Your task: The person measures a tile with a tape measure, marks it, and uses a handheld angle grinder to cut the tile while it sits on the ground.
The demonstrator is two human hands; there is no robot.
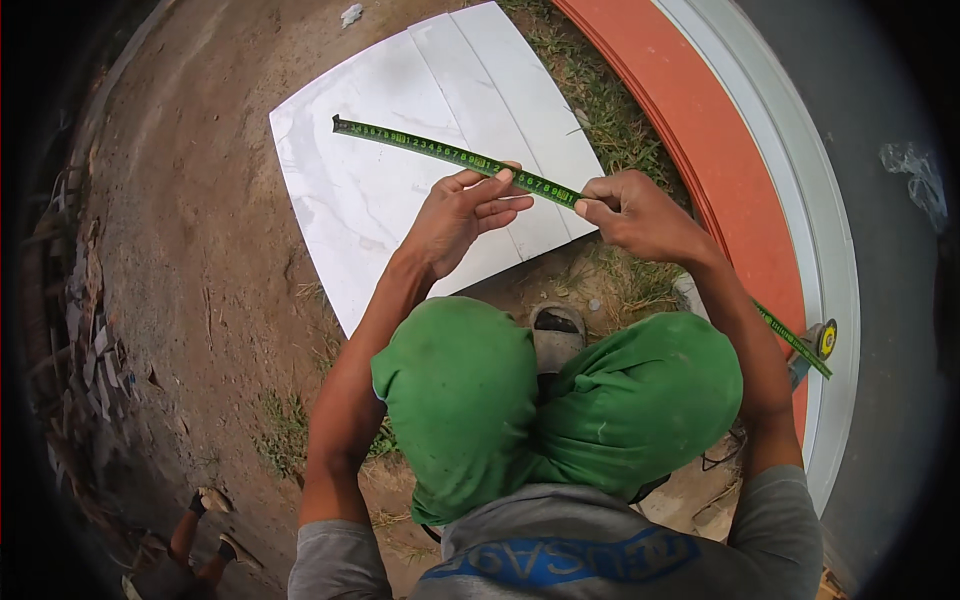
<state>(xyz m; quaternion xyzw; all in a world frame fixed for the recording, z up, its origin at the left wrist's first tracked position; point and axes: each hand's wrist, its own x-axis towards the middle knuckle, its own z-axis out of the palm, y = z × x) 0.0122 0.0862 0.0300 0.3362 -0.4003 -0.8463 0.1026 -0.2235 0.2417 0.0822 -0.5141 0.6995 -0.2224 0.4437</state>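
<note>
A green tape measure blade (425, 147) is stretched slantwise above a large white panel (400, 210) with faint grey veins. The thumb and fingers of my left hand (465, 210) pinch the blade near its middle; the other fingers are loosely curled. My right hand (640, 215) grips the blade further right between thumb and bent fingers. The hooked end points to the far left, over the panel. Beyond my right forearm another stretch of green blade (795, 343) shows; the arm hides what lies between.
Bare soil (190, 250) spreads to the left, with grass (610, 110) beside the panel. An orange-red strip (690, 100) and a pale ledge (830, 260) curve along the right. A yellow-and-black round object (826, 338) rests there. Another person's legs (190, 530) show lower left.
</note>
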